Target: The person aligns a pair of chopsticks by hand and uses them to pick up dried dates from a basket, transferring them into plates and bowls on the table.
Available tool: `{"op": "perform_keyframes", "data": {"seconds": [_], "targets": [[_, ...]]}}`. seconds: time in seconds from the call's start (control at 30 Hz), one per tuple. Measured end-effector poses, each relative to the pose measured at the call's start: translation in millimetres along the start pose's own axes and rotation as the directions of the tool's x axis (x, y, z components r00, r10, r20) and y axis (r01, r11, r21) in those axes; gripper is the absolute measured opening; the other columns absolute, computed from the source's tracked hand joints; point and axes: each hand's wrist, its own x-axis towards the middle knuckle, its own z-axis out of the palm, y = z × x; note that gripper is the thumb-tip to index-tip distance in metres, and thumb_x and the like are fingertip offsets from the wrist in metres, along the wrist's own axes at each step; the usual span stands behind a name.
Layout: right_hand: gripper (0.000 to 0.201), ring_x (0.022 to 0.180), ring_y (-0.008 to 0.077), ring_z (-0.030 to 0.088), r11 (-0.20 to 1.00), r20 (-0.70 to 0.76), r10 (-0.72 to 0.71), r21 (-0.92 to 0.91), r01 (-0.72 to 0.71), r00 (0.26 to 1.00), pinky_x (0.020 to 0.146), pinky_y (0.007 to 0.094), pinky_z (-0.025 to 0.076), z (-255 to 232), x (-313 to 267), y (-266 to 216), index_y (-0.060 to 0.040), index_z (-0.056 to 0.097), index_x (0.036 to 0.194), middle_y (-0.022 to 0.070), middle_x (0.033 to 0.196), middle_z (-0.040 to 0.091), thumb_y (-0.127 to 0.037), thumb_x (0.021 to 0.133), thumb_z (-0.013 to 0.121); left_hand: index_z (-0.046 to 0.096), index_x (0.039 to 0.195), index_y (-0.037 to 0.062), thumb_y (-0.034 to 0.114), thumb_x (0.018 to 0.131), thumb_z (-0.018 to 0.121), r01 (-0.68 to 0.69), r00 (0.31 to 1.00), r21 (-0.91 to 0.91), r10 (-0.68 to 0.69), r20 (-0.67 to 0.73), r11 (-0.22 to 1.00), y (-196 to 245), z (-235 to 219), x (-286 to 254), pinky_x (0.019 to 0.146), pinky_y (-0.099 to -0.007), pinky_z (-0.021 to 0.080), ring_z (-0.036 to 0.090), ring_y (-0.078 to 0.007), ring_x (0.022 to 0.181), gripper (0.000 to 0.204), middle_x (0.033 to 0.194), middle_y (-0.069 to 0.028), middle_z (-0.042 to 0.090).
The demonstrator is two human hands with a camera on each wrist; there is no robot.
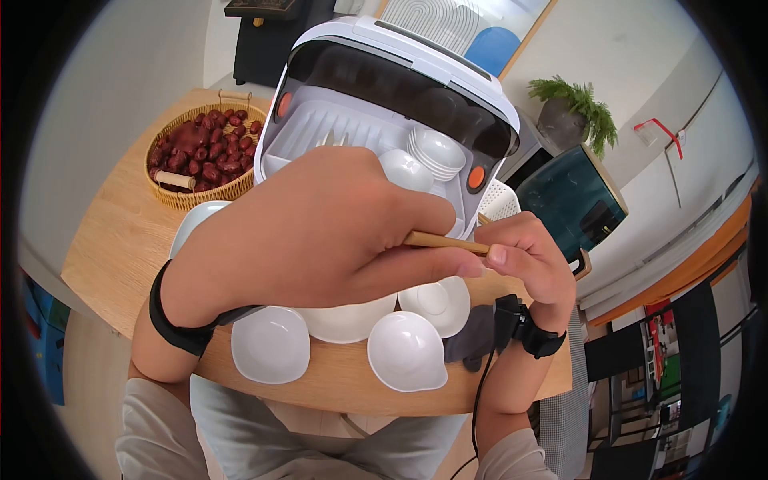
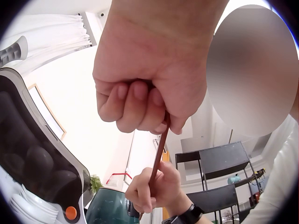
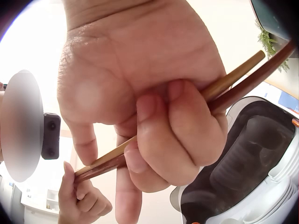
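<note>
Wooden chopsticks (image 1: 445, 241) are gripped at both ends, the left hand (image 1: 320, 232) curled round one end, the right hand (image 1: 524, 256) round the other. They are held above the white bowls (image 1: 406, 350) on the table (image 1: 112, 232), before the dish rack (image 1: 384, 120).

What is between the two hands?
A pair of wooden chopsticks spans the gap from the left hand to the right hand, and both hands grip them. The head view shows this best; both wrist views confirm it.
</note>
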Motion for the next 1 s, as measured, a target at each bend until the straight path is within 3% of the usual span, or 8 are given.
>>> {"op": "perform_keyframes", "data": {"seconds": [0.37, 0.5, 0.77, 0.83, 1.0], "targets": [[0.041, 0.057, 0.0111, 0.044, 0.999, -0.037, -0.007, -0.053, 0.005, 0.999, 0.054, 0.0305, 0.035, 1, -2, -3, 0.0034, 0.074, 0.085, 0.0047, 0.059, 0.051, -0.031, 0.101, 0.059, 0.056, 0.068, 0.0056, 0.028, 0.089, 0.078, -0.011, 0.999, 0.205, 0.018, -0.032, 0.979, -3, -5, -1, 0.043, -0.0356, 0.031, 0.044, -0.03, 0.043, 0.037, 0.049, -0.0095, 0.043], [0.035, 0.059, 0.0091, 0.047, 0.997, -0.145, 0.041, -0.055, -0.05, 0.989, 0.055, 0.0289, 0.038, 3, -6, -7, 0.004, 0.074, 0.089, 0.0017, 0.06, 0.055, -0.027, 0.101, 0.063, 0.055, 0.071, 0.005, 0.027, 0.088, 0.078, 0.069, 0.996, 0.377, -0.039, -0.085, 0.924, -2, -8, -2, 0.043, -0.0349, 0.033, 0.047, -0.0274, 0.042, 0.036, 0.049, -0.0091, 0.046], [0.031, 0.057, 0.005, 0.045, 0.98, -0.188, 0.161, -0.086, -0.179, 0.969, 0.053, 0.0246, 0.037, -3, -11, -10, 0.0026, 0.074, 0.094, 0.0004, 0.063, 0.06, -0.022, 0.103, 0.058, 0.056, 0.074, 0.0042, 0.024, 0.091, 0.076, 0.08, 0.989, 0.418, -0.021, -0.143, 0.905, -12, -14, -3, 0.045, -0.0325, 0.035, 0.05, -0.023, 0.043, 0.033, 0.052, -0.009, 0.053], [0.028, 0.057, 0.0044, 0.045, 0.983, -0.222, 0.183, 0.032, -0.18, 0.958, 0.052, 0.0243, 0.037, 0, -9, -11, 0.0011, 0.071, 0.098, 0.0011, 0.066, 0.063, -0.02, 0.105, 0.054, 0.055, 0.074, 0.0037, 0.023, 0.091, 0.076, 0.064, 0.987, 0.433, 0.005, -0.158, 0.899, -13, -16, -2, 0.046, -0.0321, 0.036, 0.05, -0.0227, 0.044, 0.033, 0.053, -0.0095, 0.053], [0.025, 0.063, 0.0066, 0.052, 0.977, -0.244, 0.205, 0.112, -0.182, 0.948, 0.059, 0.0239, 0.043, 1, -8, -3, 0.0001, 0.066, 0.099, 0.0046, 0.075, 0.069, -0.02, 0.106, 0.051, 0.053, 0.075, 0.0027, 0.022, 0.092, 0.075, 0.086, 0.983, 0.486, 0.004, -0.182, 0.869, -17, -17, -3, 0.047, -0.0325, 0.034, 0.046, -0.0243, 0.045, 0.034, 0.055, -0.0103, 0.052]]}}
